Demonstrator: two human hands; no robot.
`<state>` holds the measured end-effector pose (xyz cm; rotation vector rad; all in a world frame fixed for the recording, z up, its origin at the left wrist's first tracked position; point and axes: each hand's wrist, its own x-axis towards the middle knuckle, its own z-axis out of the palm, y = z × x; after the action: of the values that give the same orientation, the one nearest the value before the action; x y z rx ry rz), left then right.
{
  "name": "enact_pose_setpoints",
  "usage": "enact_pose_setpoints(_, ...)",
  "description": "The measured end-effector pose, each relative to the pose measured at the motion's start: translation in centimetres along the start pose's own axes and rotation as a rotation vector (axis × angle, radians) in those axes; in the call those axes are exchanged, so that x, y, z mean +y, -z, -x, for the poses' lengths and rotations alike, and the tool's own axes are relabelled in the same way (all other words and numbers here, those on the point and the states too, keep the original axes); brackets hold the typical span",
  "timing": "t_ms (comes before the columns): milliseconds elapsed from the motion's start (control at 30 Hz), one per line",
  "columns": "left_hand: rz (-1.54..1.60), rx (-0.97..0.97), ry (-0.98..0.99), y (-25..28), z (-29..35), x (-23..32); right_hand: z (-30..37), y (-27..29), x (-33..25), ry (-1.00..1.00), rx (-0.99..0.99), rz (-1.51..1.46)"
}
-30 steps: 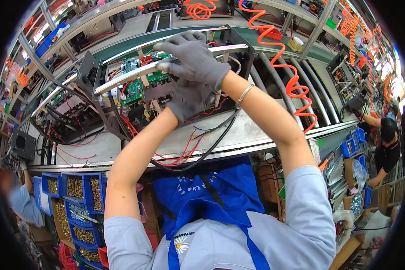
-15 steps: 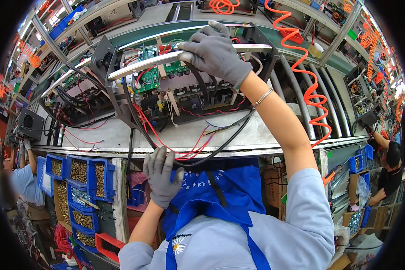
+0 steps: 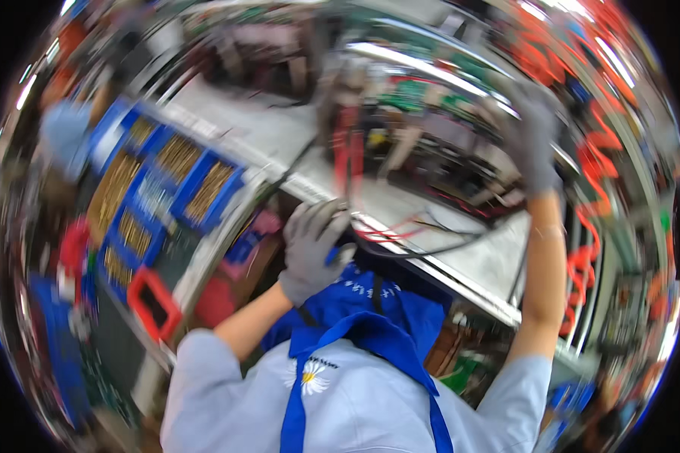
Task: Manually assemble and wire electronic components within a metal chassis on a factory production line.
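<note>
the left grip [image 3: 310, 249], in matte grey fabric, has fingers loosely bent, thumb apart, near the straight edge of the smooth metal desk [image 3: 468, 258]; red wires [image 3: 341, 155] trail there; a strip of desk, then the open-framed chassis [image 3: 461, 136]; the blurred right grip [image 3: 535, 136] meets its silver rail [image 3: 431, 69], closure impossible to tell

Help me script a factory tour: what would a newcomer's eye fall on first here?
Probably the orange-red coiled hose at the right, bright though blurred. Next, the open metal chassis at upper centre, by the gray-gloved right hand. Then the blue bins at the left, holding brass-coloured pieces.
</note>
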<state>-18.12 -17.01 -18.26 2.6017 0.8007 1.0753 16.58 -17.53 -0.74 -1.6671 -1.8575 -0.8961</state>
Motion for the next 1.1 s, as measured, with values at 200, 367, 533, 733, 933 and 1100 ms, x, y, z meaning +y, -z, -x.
enact_pose_setpoints(200, -0.305, 0.056, 0.116, 3.7, 1.8, -4.1, 2.4, 3.5, -5.8, -0.037, 0.264, 0.059)
enact_pose_setpoints(367, -0.4, 0.146, 0.303, 10.1, 0.2, -15.6, 11.6, 2.9, -12.4, -0.234, 0.12, -0.154)
enact_pose_setpoints(533, -0.794, -0.442, 0.579, 16.9, -3.9, -25.0, 17.6, 2.6, -16.3, -0.547, 0.011, -0.357)
enact_pose_setpoints(733, -0.714, -0.931, 0.561, 14.8, -6.2, -29.6, 21.0, 5.5, -16.0, -0.758, 0.039, -0.255)
enact_pose_setpoints(933, -0.364, -0.556, 0.622, 17.4, -5.5, -33.3, 22.4, 5.8, -15.0, -0.778, 0.053, -0.254)
enact_pose_setpoints(1100, -0.014, -0.341, 0.973, 17.5, -6.2, -34.1, 20.3, 4.6, -15.0, -0.755, 0.055, -0.235)
